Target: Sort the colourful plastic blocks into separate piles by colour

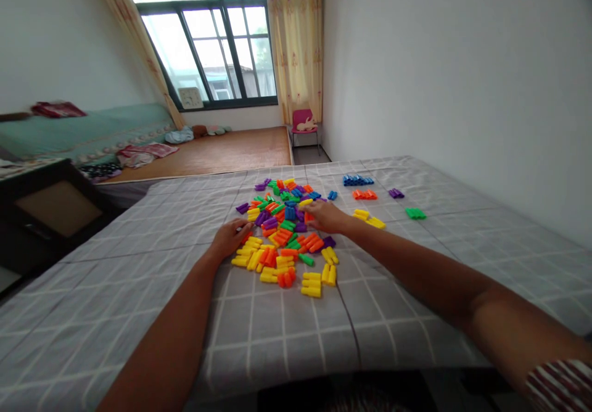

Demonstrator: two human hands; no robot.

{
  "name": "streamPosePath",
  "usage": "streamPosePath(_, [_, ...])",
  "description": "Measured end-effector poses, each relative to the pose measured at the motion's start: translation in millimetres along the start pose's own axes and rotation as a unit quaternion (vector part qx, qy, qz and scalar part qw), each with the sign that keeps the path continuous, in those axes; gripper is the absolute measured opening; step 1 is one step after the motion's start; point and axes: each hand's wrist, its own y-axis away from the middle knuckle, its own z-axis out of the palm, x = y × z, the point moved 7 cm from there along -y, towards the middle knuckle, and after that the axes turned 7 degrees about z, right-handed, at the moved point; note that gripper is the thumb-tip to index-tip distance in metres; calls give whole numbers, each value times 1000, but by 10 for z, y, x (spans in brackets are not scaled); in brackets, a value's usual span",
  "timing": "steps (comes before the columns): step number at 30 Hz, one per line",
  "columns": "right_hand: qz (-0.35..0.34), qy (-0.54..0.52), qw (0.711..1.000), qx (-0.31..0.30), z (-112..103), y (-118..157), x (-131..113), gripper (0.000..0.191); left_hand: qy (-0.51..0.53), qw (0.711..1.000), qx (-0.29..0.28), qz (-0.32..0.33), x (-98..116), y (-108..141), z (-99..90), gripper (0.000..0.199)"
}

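Head view, right hand (326, 216): at three o'clock in the pile, palm down, fingers bent in among the pieces; I can't make out whether they pinch anything.
At its fingertips: one yellow piece (306, 203) at ten o'clock, with an orange piece (309, 218) just below the fingers.
Left hand (232, 236): at nine o'clock, low against the pile's edge, fingers curved; whether anything is gripped is hidden.
Pile (287, 226): between the two hands, a loose heap of small plastic pieces in yellow, orange, green, purple and blue, many side by side in twos and threes.
Near edge: orange cluster (287, 277) at six o'clock; yellow trio (311, 284) between five and six; yellow pair (329, 274) beside the trio, toward five.
Sorted side: blue row (357, 181) at two o'clock from the pile; orange group (365, 195) and purple group (396, 193) between two and three; yellow group (369, 218) and green group (415, 213) at three, the green farther out; all stand apart from one another.
Under everything: grey cloth (139, 239) with white check lines.
Striped sleeve (562, 384): on the right arm, toward four o'clock.
Beyond: dark cabinet (55, 202) at nine o'clock; bed (222, 153) and window (245, 66) toward eleven; pink chair (301, 116) bearing a pale soft toy (306, 126) at twelve; white wall (453, 60) toward two.
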Motion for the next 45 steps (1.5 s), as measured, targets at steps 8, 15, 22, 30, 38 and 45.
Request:
streamPosePath(8, [340, -51, 937, 60, 125, -418, 1055, 36, 5, 1000, 26, 16, -13, -12, 16, 47])
streamPosePath(15, [227, -115, 964, 80, 505, -681, 97, 37, 66, 996, 54, 20, 42, -6, 41, 39])
streamPosePath(22, [82, -208, 967, 126, 99, -768, -416, 39, 29, 996, 90, -3, -130, 11, -24, 31])
streamPosePath(30, [-169, -102, 980, 1, -6, -286, -1458, 26, 58, 990, 125, -7, -127, 0, -81, 31])
streamPosePath(38, [-214, -40, 975, -43, 227, -131, -2150, 34, 45, 994, 93, -22, -146, 16, -36, 28])
streamPosePath(45, [-137, -256, 957, 17, -122, -197, -1612, 42, 38, 996, 78, 6, -80, 35, -39, 32])
